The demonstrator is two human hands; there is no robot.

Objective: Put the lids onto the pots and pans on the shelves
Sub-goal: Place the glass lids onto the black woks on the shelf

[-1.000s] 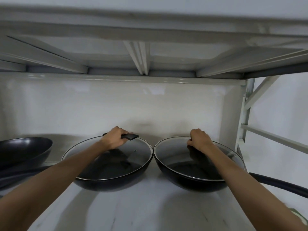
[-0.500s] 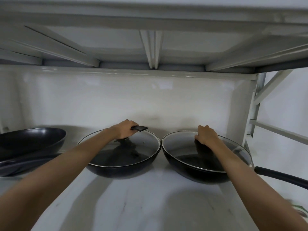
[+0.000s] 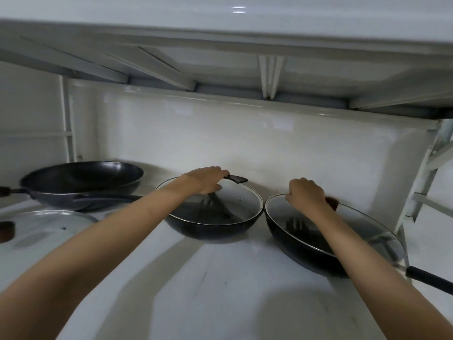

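From the head view, a white, glossy shelf board [image 3: 220,285] runs under both bare forearms, with the ribbed underside of the upper white shelf [image 3: 220,69] overhead. The left hand [image 3: 208,180] is curled around the black bar handle [image 3: 236,179] of a round glass lid with a metal rim [image 3: 241,202], which sits flat on the middle black pan [image 3: 213,229]. The right hand [image 3: 306,195] is closed in a fist over the dark reddish-brown knob [image 3: 332,203] of a second round glass lid [image 3: 362,229]; only a sliver of the knob shows past the knuckles. That lid lies on the right black pan [image 3: 294,244], whose long black handle [image 3: 429,280] sticks out toward the lower right. The two covered pans sit rim to rim, touching or nearly so. To the left, near the back wall, a wide black wok-shaped pan [image 3: 81,182] stands uncovered, its handle reaching off the left edge. In front of it, flat on the board, lies a third glass lid with a brown knob [image 3: 49,227], apart from any pan. White metal frame struts [image 3: 426,177] rise at the far right.
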